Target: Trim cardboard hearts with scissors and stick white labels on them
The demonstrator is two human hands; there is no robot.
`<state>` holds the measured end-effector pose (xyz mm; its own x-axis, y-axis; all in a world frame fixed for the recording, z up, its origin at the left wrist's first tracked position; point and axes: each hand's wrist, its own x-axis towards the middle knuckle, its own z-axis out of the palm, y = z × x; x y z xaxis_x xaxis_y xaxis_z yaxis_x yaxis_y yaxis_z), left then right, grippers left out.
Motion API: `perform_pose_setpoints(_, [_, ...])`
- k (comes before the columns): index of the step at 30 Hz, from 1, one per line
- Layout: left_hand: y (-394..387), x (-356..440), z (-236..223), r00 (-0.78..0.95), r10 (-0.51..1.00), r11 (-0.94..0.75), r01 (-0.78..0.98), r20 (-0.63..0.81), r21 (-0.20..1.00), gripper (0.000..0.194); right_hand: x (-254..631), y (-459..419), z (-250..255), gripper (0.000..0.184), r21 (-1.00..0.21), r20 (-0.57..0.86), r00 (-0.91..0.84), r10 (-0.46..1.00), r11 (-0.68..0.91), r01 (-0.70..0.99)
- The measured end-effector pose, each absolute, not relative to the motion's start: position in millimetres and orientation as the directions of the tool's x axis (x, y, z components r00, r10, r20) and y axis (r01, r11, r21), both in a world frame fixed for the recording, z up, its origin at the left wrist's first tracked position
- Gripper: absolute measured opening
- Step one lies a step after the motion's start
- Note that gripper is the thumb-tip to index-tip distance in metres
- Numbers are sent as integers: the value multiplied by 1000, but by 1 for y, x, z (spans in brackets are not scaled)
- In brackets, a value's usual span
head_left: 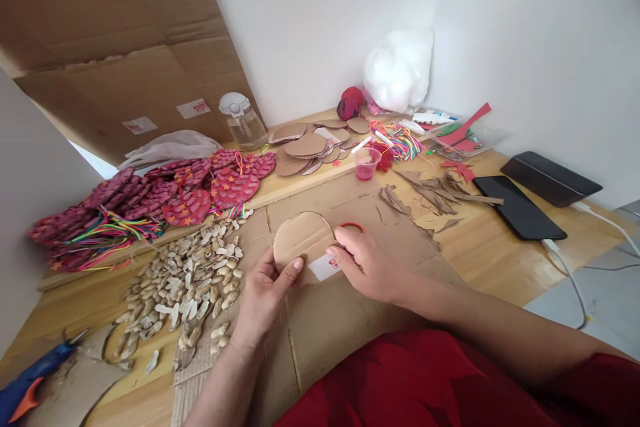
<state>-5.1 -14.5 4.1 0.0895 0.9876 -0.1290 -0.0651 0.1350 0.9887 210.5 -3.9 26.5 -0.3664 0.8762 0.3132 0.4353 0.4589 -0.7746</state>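
Between my two hands is a rounded cardboard cutout [303,238], held over a flat sheet of brown cardboard [320,327]. A white label with red print [324,268] is stuck to its lower right part. My left hand [267,290] grips the lower left edge, thumb on top and fingers underneath. At the right edge, my right hand [367,263] is closed with thumb and index finger pressed at the rim. Just behind that hand a red curved loop [353,226] shows; the rest of it is hidden.
Peanut shells [185,287] lie left, near a blue glue gun [40,370]. Behind are decorated red discs [187,203], a bottle [243,121], stacked cardboard cutouts [305,145] and a cup of pink liquid [367,165]. Cardboard scraps [435,190], a phone [520,207] and a black box [550,178] lie right.
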Motion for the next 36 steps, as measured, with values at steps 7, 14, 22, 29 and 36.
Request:
perform_pose_setpoints(7, [-19, 6, 3, 61, 966, 258, -238, -250, 937, 52, 210, -5, 24, 30, -848, 389, -182, 903, 429, 310])
perform_pose_setpoints(14, [-19, 16, 3, 88, 961, 277, -312, -263, 909, 61, 210, -6, 28, 19, -806, 451, -165, 877, 480, 345])
perform_pose_setpoints(22, [-22, 16, -2, 121, 958, 282, -261, -258, 923, 55, 211, -7, 25, 21, -761, 491, -198, 848, 529, 376])
perform_pose_setpoints(29, [-20, 17, -9, 116, 961, 275, -255, -252, 927, 55, 211, -8, 23, 16, -725, 518, -205, 831, 553, 410])
perform_pose_setpoints(36, [-21, 14, -13, 120, 963, 265, -268, -241, 926, 56, 211, -8, 24, 13, -726, 515, -215, 830, 556, 405])
